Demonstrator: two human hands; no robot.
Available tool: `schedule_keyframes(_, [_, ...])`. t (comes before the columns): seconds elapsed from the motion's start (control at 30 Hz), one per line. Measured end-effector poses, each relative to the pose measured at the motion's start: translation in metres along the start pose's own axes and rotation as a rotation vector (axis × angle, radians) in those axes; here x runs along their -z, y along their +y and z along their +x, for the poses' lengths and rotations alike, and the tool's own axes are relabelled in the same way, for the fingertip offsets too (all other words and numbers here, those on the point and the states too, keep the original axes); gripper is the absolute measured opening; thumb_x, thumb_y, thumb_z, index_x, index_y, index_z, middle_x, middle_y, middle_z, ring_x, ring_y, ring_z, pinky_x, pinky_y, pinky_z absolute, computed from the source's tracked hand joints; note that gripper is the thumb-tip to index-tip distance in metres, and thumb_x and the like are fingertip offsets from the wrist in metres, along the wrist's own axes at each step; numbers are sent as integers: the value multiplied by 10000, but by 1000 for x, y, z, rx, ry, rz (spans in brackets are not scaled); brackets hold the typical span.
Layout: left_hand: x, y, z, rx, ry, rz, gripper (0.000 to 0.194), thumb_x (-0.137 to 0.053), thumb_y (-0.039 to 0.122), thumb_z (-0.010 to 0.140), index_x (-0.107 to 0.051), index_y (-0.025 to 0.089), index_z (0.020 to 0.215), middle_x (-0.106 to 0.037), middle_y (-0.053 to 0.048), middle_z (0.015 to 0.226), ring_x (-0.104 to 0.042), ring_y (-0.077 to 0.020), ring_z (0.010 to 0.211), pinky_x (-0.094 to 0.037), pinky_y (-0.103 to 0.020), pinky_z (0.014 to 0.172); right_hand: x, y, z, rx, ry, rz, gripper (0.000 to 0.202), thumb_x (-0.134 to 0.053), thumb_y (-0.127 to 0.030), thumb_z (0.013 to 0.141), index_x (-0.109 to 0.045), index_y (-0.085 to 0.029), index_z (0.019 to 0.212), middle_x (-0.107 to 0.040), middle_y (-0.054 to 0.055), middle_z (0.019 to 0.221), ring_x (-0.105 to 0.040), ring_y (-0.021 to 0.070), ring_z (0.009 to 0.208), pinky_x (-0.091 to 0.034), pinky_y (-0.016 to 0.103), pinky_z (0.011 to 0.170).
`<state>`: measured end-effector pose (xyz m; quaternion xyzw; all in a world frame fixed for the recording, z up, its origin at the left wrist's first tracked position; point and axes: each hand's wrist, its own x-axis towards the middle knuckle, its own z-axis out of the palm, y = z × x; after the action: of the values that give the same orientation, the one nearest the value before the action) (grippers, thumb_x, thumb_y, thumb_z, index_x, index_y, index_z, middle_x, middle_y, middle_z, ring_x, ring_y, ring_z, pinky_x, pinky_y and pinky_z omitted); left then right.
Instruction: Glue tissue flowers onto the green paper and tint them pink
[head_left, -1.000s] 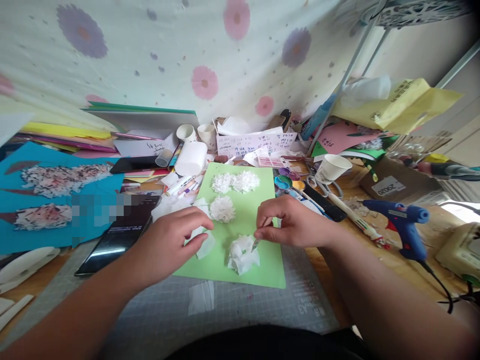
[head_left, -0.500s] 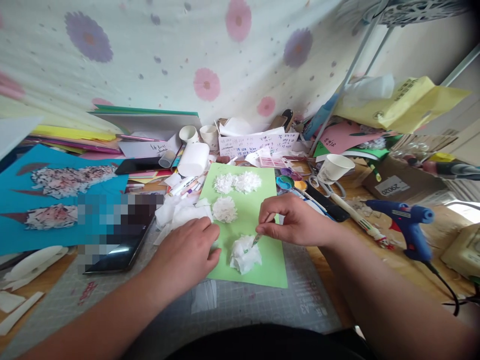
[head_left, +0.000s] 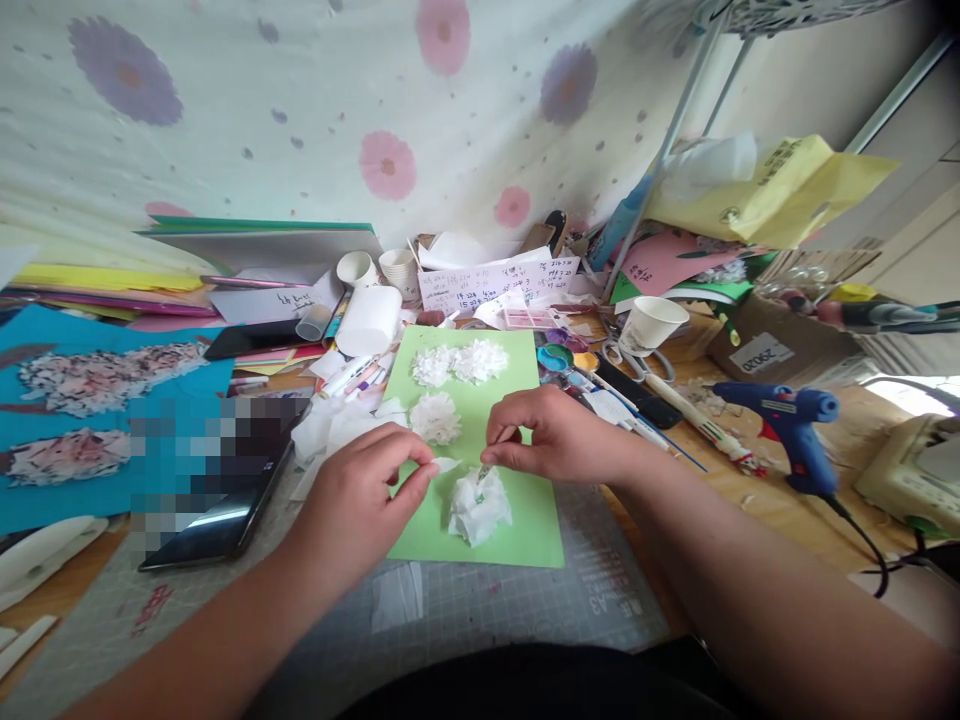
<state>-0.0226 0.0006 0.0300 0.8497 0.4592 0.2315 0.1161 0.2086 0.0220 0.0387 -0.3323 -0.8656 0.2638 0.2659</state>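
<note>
My left hand (head_left: 367,488) pinches a small piece of white tissue paper (head_left: 448,464) between thumb and fingertips. In my right hand (head_left: 551,435) is a slim pointed tool (head_left: 484,471), its kind mostly hidden by the fingers. Its tip points down at the near tuft of white tissue (head_left: 481,518), where a bit of green shows among the folds. That tuft rests on a light green sheet (head_left: 538,535). Farther up the same sheet are fluffy white tufts, one alone (head_left: 435,418) and a joined pair (head_left: 480,360).
A grey cutting mat (head_left: 480,610) lies under the sheet. To the left are loose tissue (head_left: 330,425), a dark phone (head_left: 217,520) and a blue sheet with tufted shapes (head_left: 180,385). On the right sit paint pots (head_left: 556,358), a paper cup (head_left: 652,325) and a blue glue gun (head_left: 806,425).
My left hand has lifted and now pinches a tissue piece. The tool in my right hand stands more upright over the near tuft. The whole view has shifted slightly.
</note>
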Motion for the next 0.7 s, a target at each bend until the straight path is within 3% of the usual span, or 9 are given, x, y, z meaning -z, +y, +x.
schedule_keyframes(0.17, [-18, 9, 0, -110, 116, -150, 107, -532, 164, 862, -604, 182, 784, -603, -10, 831, -575, -133, 775, -442, -231, 682, -1, 1, 0, -4, -1, -15, 131, -642, -235, 808, -643, -132, 727, -665, 30, 690, -564, 113, 611, -398, 214, 593])
schedule_keyframes(0.4, [-28, 8, -4, -222, 3, -213, 134, -555, 114, 845, -648, 180, 775, -557, -19, 852, -560, -133, 780, -446, -253, 692, 7, -2, -1, -34, 42, 0, 131, -644, -219, 794, -631, -136, 694, -674, 26, 666, -562, 105, 583, -396, 208, 569])
schedule_keyframes(0.53, [-28, 7, -5, -238, -32, -187, 152, -549, 119, 845, -659, 186, 763, -546, -21, 839, -551, -141, 780, -442, -265, 685, 11, -6, -3, -60, 169, 88, 159, -639, -222, 798, -598, -139, 669, -667, 17, 611, -559, 95, 543, -409, 200, 546])
schedule_keyframes(0.7, [-29, 6, -7, -260, -33, -170, 163, -555, 132, 844, -671, 190, 745, -539, -25, 826, -546, -145, 774, -440, -272, 680, 7, -11, -4, 79, 163, 136, 162, -633, -202, 799, -577, -144, 658, -634, 4, 580, -550, 90, 535, -412, 195, 535])
